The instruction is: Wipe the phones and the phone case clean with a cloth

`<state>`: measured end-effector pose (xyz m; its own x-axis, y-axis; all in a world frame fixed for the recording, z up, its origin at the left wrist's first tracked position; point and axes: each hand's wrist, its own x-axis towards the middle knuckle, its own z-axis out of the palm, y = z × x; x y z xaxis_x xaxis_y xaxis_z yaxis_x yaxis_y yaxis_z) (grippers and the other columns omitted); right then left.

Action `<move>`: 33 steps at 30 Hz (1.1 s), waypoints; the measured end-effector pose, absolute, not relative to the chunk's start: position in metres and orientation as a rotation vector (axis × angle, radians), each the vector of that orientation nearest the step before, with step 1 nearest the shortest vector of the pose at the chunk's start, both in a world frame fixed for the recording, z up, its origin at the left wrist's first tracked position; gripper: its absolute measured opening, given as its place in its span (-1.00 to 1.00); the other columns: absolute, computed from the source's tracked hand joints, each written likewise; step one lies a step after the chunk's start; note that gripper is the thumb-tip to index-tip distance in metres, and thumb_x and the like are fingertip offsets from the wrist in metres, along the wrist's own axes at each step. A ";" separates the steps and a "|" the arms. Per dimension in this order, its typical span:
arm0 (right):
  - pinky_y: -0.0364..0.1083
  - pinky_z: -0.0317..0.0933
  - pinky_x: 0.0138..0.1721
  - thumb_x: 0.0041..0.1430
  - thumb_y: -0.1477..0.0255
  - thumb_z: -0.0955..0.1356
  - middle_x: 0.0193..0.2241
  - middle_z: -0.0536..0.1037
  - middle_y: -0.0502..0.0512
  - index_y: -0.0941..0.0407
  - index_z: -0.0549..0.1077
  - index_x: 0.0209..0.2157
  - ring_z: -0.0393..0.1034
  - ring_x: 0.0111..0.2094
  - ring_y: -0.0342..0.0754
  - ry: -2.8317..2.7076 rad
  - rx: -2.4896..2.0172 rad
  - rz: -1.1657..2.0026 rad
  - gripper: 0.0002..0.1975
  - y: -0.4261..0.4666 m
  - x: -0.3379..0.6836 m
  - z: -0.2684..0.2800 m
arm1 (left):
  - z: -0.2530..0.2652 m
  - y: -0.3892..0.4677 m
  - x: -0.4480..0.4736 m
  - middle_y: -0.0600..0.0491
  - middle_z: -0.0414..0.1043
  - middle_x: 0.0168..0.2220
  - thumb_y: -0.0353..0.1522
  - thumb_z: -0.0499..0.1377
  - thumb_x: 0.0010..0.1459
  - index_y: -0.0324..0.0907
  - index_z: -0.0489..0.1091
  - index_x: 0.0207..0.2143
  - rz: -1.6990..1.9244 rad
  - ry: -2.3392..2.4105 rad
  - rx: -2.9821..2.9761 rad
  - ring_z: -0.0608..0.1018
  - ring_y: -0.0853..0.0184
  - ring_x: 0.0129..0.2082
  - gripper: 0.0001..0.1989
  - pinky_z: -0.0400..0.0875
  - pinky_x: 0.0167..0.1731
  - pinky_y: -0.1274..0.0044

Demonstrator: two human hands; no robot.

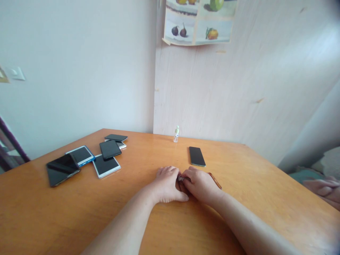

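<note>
Left hand [167,184]: lower middle of frame, palm down, fingers bent, thumb stretched out toward the right hand; cannot tell if it grips anything, fingertips partly hidden.
Right hand [200,184]: just right of the left hand, fingers curled in at a white bit [181,179]; cannot tell if it is pinched or only touched.
White bit: between the two hands, lower middle of frame, small, mostly covered; what it is cannot be told.
Orange rim [214,180]: just beyond and right of the right hand, narrow, slanted; the rest is behind the hand.
Black phone [197,156]: right of centre, above the right hand, lying flat, dark screen up, apart from both hands.
Bottle [176,134]: near the table's far edge, around mid-frame, upright, clear body, pale green top.
Device group, left of frame: black tablet [62,169] leftmost, overlapping a blue-edged tablet [80,155]; white tablet [106,167] just right of that, dark screen up.
Group, upper part: dark phone [110,149] lying partly over the white tablet; thin phone [116,137] behind it, on top of a white phone [122,144] that is mostly covered.
Table [148,226]: orange-brown wood, filling the lower frame.
Wall: poster [195,21] of painted fruit at top, right of centre; switch [17,73] at left edge.
</note>
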<state>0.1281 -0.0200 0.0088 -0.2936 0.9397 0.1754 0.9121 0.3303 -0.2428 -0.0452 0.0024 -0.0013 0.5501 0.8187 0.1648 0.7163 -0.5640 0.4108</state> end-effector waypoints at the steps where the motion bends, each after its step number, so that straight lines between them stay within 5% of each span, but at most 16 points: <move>1: -0.15 0.07 -0.33 0.19 0.41 0.26 -0.31 0.52 0.06 0.07 0.49 -0.33 0.40 -0.29 -0.07 -2.289 -1.757 0.086 -0.83 -0.019 0.134 0.010 | -0.001 0.002 -0.046 0.00 0.35 -0.16 0.03 0.35 -0.33 -0.07 0.35 -0.22 0.489 1.270 2.490 0.41 0.05 -0.10 -0.38 0.30 -0.11 0.35; 9: -0.10 0.00 -0.43 0.13 0.37 0.27 -0.30 0.56 0.18 0.08 0.50 -0.34 0.41 -0.32 0.05 -2.008 -2.375 -0.026 -0.82 -0.009 0.199 0.024 | 0.003 0.002 -0.047 0.02 0.36 -0.09 0.02 0.35 -0.29 -0.05 0.36 -0.13 0.458 1.241 2.456 0.39 0.08 -0.06 -0.34 0.29 -0.08 0.36; 19: -0.18 0.04 -0.34 0.08 0.47 0.28 -0.34 0.56 0.01 0.09 0.46 -0.39 0.38 -0.33 -0.12 -2.382 -1.567 0.343 -0.88 -0.039 0.133 0.017 | -0.002 0.003 -0.047 0.05 0.38 -0.17 -0.02 0.38 -0.33 -0.05 0.36 -0.21 0.519 1.263 2.457 0.43 0.11 -0.13 -0.39 0.30 -0.13 0.39; 27: -0.13 -0.03 -0.46 0.06 0.39 0.28 -0.34 0.56 0.16 0.11 0.48 -0.36 0.41 -0.35 0.02 -2.138 -2.290 0.102 -0.84 -0.021 0.194 0.034 | 0.004 0.002 -0.049 0.02 0.35 -0.04 -0.02 0.37 -0.27 -0.04 0.36 -0.10 0.479 1.227 2.418 0.39 0.09 -0.02 -0.35 0.29 -0.05 0.38; 33: -0.15 -0.04 -0.47 0.07 0.39 0.30 -0.38 0.55 0.07 0.09 0.46 -0.40 0.38 -0.39 -0.06 -2.247 -2.078 0.231 -0.89 -0.026 0.184 0.026 | 0.008 0.000 -0.049 0.03 0.36 -0.05 -0.04 0.37 -0.26 -0.04 0.37 -0.12 0.461 1.237 2.417 0.39 0.09 -0.02 -0.39 0.29 -0.05 0.38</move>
<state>0.1837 -0.0264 0.0258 -0.0820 0.9954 -0.0489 0.9845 0.0733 -0.1591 -0.0492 -0.0004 0.0076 0.5575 0.8225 0.1129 0.6961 -0.5372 0.4763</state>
